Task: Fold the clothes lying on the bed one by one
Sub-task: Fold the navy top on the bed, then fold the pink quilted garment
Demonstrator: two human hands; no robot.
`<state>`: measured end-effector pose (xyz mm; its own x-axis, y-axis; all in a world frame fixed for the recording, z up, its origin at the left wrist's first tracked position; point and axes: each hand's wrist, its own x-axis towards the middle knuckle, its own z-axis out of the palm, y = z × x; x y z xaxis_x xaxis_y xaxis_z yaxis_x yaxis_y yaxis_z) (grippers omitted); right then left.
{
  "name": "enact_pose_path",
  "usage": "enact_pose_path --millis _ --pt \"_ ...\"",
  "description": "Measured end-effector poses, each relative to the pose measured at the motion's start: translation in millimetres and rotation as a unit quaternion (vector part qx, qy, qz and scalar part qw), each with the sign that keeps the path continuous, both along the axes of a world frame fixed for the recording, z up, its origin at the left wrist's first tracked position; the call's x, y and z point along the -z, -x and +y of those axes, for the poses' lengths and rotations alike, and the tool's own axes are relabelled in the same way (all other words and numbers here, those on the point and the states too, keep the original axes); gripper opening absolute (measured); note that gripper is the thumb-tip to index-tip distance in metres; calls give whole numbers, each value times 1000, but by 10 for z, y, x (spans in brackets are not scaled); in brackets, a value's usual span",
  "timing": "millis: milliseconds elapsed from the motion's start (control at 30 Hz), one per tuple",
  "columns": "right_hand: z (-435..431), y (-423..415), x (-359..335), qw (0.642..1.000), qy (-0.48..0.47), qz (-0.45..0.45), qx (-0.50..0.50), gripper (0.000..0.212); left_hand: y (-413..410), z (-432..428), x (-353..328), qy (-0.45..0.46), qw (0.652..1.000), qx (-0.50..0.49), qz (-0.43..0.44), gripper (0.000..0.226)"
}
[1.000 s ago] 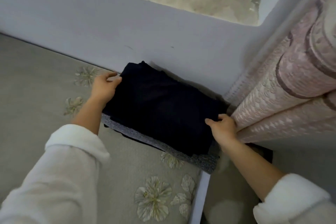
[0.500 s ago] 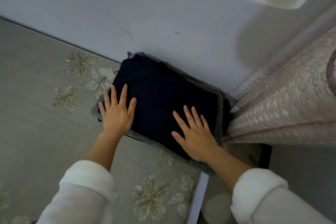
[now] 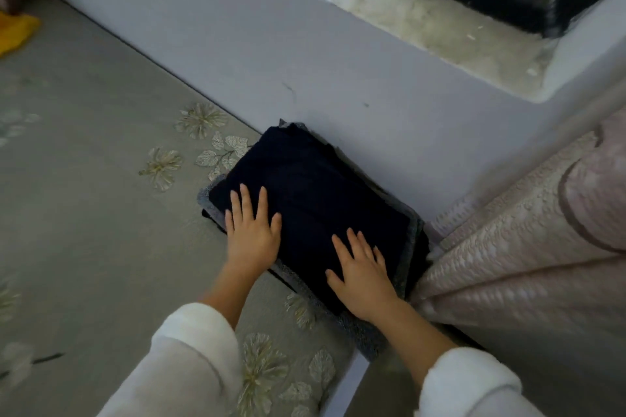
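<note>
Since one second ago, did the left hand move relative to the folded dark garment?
Yes. The left hand left the dark garment's corner by the wall and now lies flat on its top, nearer the person.

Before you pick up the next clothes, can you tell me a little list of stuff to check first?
1. Top piece folded: ok. The dark folded garment lies as a neat rectangle.
2. Pile lined up: ok. It lies on the grey garment, whose edge shows along the near and right sides.
3. Hands free: ok. The left hand and right hand rest flat on top and grip nothing.
4. Pile safely on the bed: cannot tell. Its near corner reaches the bed's edge.
5. Next piece in sight: cannot tell. Only a yellow cloth shows at the far left.
</note>
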<state>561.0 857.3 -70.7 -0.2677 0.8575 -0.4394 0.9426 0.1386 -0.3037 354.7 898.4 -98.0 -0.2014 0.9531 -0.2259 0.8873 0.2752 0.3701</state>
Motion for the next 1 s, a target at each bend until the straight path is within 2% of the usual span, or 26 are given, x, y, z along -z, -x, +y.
enact_pose_path --millis 100,167,333,700,1000 --pt "-251 -57 -169 996 -59 65 16 51 -134 -572 -147 3 998 -9 -63 59" --pt "-479 -75 -269 994 -65 87 15 47 -169 -952 -262 17 996 -24 -88 59" --pt "-1257 43 -512 989 -59 133 -33 40 -115 -2064 -584 51 991 -76 -93 62" --pt "-3253 955 -1029 950 -6 182 -254 45 242 -5041 -1390 21 945 -308 -111 55" --pt "-5034 2393 -1170 878 -15 170 -448 45 1050 -7464 -1665 -25 873 -481 -76 49"
